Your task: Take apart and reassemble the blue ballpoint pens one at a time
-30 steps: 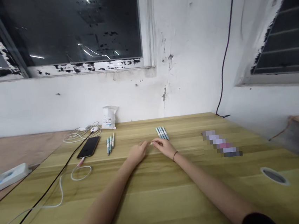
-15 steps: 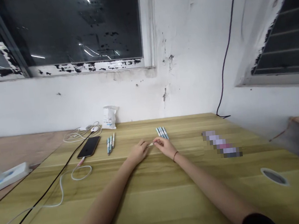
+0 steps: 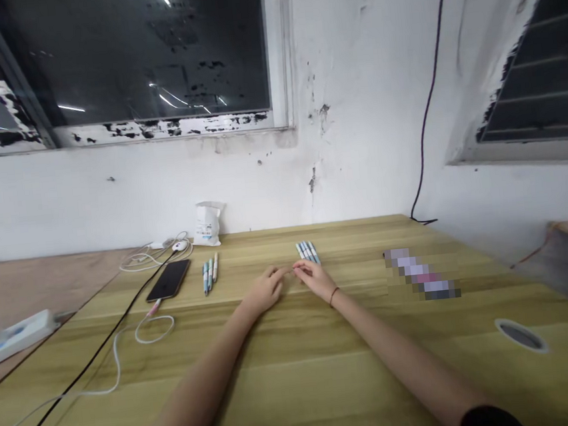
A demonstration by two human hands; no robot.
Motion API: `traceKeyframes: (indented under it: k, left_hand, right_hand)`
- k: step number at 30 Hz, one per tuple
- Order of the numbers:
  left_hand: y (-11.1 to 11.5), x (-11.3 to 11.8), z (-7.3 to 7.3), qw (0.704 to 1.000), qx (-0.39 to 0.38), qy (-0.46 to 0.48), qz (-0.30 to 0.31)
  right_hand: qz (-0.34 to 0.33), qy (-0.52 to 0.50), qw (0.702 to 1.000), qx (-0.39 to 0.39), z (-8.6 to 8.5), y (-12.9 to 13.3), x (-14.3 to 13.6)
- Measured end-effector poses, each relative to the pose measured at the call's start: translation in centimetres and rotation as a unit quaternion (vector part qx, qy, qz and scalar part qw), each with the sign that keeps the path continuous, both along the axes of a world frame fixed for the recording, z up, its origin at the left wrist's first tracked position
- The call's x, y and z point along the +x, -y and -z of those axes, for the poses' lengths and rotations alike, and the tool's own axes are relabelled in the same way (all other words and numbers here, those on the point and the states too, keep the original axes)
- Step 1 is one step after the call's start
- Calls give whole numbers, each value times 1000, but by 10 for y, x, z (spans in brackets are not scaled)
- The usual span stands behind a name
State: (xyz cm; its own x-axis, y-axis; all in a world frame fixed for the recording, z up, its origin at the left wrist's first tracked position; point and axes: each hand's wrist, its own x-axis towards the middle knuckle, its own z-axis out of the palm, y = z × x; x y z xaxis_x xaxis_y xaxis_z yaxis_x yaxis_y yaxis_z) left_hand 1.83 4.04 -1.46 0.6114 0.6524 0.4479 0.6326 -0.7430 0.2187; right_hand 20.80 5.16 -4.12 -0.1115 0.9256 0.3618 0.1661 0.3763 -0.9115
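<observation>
My left hand (image 3: 264,291) rests low over the table, its index finger reaching toward my other hand and the rest curled. My right hand (image 3: 315,281) is closed in a pinch, its fingertips almost meeting that index finger. Whatever small thing is between the fingers is too hidden to name. Just behind my right hand, several blue-and-white pens (image 3: 308,251) lie side by side. To the left of my left hand is a looser group of pens (image 3: 210,273), blue, green and cream.
A phone (image 3: 168,280) on a white cable (image 3: 117,363) lies at the left, near a black cord (image 3: 101,348). A white packet (image 3: 207,224) stands by the wall. On the right are a blurred-out long object (image 3: 423,274) and a round table grommet (image 3: 521,336). A power strip (image 3: 17,338) sits far left.
The small pale piece that showed between my fingertips is now out of sight. My left index finger has stretched out toward my right hand. Both arms have stayed nearly still.
</observation>
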Motion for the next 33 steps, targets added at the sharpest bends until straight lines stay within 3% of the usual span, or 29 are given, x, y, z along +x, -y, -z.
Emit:
traceKeyframes:
  k: [8,21,29,33]
  left_hand:
    - [2,0,-2,1000,7,6,-9]
    - [-10,-1,10,998,28,44,-40]
    - [-10,-3,9,998,34,38,-31]
    - [-8,-3,7,998,40,40,6]
  right_hand:
    - [11,16,1000,11,0,0,0]
    - [26,13,999,18,-3,2,1]
    - [41,21,998,29,-1,0,0]
    - [42,39,998,33,0,-1,1]
